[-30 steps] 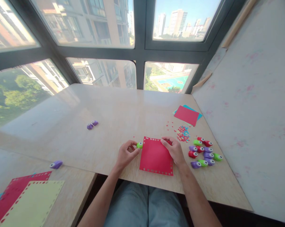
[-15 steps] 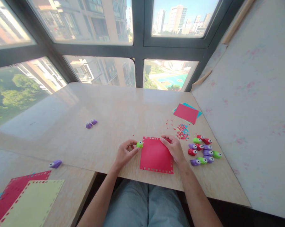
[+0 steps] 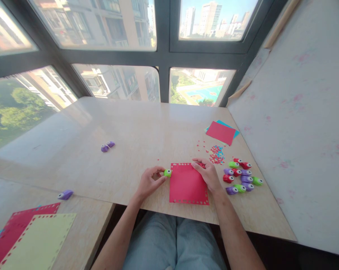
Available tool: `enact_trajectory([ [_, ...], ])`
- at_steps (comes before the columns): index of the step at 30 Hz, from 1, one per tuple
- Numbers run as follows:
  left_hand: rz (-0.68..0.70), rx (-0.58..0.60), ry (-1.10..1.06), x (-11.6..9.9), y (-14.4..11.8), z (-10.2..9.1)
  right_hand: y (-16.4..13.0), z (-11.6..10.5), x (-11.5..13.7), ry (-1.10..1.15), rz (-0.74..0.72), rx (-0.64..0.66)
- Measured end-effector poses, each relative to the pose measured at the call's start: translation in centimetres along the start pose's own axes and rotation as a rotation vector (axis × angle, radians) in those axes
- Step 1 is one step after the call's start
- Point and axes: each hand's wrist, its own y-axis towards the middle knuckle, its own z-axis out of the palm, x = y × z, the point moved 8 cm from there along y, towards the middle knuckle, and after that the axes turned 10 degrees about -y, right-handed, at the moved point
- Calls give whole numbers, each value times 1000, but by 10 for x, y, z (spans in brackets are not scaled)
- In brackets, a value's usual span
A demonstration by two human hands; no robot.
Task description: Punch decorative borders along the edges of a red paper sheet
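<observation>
Fingers of my left hand (image 3: pixel 149 182) pinch the green punch (image 3: pixel 167 173) at the red paper (image 3: pixel 188 183) edge, lower centre of frame; my right hand (image 3: pixel 208 174) presses the paper's upper right corner onto the tabletop (image 3: pixel 147 138), fingers curled.

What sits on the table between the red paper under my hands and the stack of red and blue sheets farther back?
In the head view, a scatter of punched paper confetti lies between the red paper and the stacked sheets.

Two hands: left hand (image 3: pixel 149 182), right hand (image 3: pixel 208 175). One green punch (image 3: pixel 167 173) in hand. Ten punches clustered right (image 3: pixel 241 175), three purple ones (image 3: pixel 107 146) left. One red sheet (image 3: pixel 188 183).
</observation>
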Motion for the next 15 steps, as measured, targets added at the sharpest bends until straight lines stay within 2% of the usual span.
enact_trajectory([
  [7, 24, -2, 31, 1, 0, 1, -2, 2, 2, 71, 53, 21],
  [15, 43, -3, 41, 2, 1, 1, 0, 1, 0, 34, 20, 15],
])
